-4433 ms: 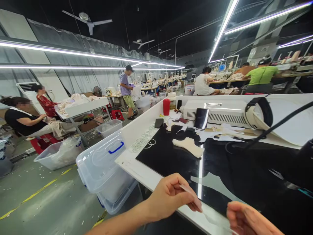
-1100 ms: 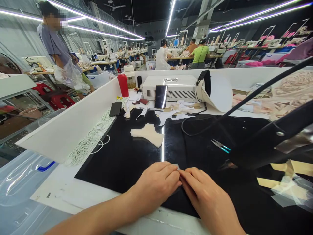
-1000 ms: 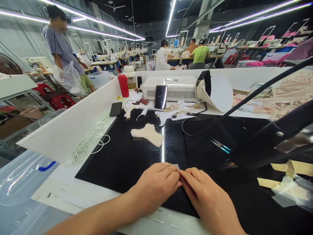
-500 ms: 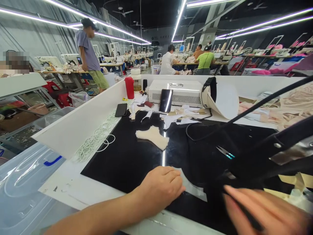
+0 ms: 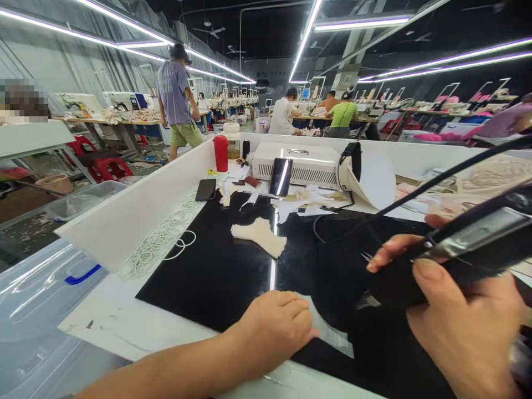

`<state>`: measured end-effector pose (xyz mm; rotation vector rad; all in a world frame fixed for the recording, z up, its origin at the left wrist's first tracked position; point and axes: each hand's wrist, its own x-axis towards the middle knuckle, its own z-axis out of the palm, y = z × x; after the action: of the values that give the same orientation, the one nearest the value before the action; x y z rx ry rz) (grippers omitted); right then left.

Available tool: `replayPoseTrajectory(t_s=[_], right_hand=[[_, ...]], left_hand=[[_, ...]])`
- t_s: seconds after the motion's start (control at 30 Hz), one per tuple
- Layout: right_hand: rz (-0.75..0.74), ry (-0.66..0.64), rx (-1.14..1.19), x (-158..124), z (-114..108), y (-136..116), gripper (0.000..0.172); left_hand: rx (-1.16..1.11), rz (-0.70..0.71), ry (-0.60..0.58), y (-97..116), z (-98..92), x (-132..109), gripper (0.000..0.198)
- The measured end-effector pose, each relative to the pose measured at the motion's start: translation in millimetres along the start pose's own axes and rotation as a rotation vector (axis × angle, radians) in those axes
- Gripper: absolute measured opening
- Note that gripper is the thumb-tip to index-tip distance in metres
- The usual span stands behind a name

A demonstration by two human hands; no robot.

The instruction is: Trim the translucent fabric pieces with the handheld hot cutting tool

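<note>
My left hand [image 5: 276, 324] is closed, its curled fingers pressed onto a pale, translucent curved piece [image 5: 332, 335] lying flat on the black mat [image 5: 195, 277]. My right hand [image 5: 465, 327] is wrapped around a black corded hand tool [image 5: 399, 282]. The tool has a bright metal side and a small flat metal tip [image 5: 368, 301], blurred, which points down at the mat just right of the pale piece. Beyond the left hand lies a stack of cream cut pieces [image 5: 260, 235]. Pointed metal tips [image 5: 366, 256] show beside my right fingers; the rest is hidden.
White-green elastic loops [image 5: 153, 244] lie along the left wall. At the back are a phone [image 5: 281, 176], a white vented box [image 5: 307, 155], paper scraps [image 5: 286, 209] and a red cup [image 5: 221, 153]. The tool's black cord [image 5: 415, 191] crosses the right side. Co-workers are farther off.
My right hand has closed around the black tool and lifted it, with its tip nearer the pale piece. My left hand stays on the piece. A standing person behind has moved right.
</note>
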<state>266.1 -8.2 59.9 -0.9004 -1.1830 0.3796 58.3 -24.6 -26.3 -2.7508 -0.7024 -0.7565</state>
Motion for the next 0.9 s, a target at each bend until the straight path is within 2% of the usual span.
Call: replayPoseTrajectory(t_s=[0.1, 0.27, 0.4, 0.9], right_hand=[[0.084, -0.012, 0.122, -3, 12, -4, 0.052], [0.118, -0.045, 0.197, -16, 33, 0, 0.046], [0.121, -0.034, 0.251, -20, 44, 7, 0.046], [0.120, -0.052, 0.236, -25, 47, 17, 0.046]], left_hand=[[-0.031, -0.024, 0.043, 1, 2.0, -1, 0.023], [-0.075, -0.045, 0.049, 1, 2.3, -1, 0.027], [-0.093, -0.049, 0.032, 1, -0.6, -1, 0.022], [-0.087, -0.056, 0.011, 0, -6.6, -1, 0.016]])
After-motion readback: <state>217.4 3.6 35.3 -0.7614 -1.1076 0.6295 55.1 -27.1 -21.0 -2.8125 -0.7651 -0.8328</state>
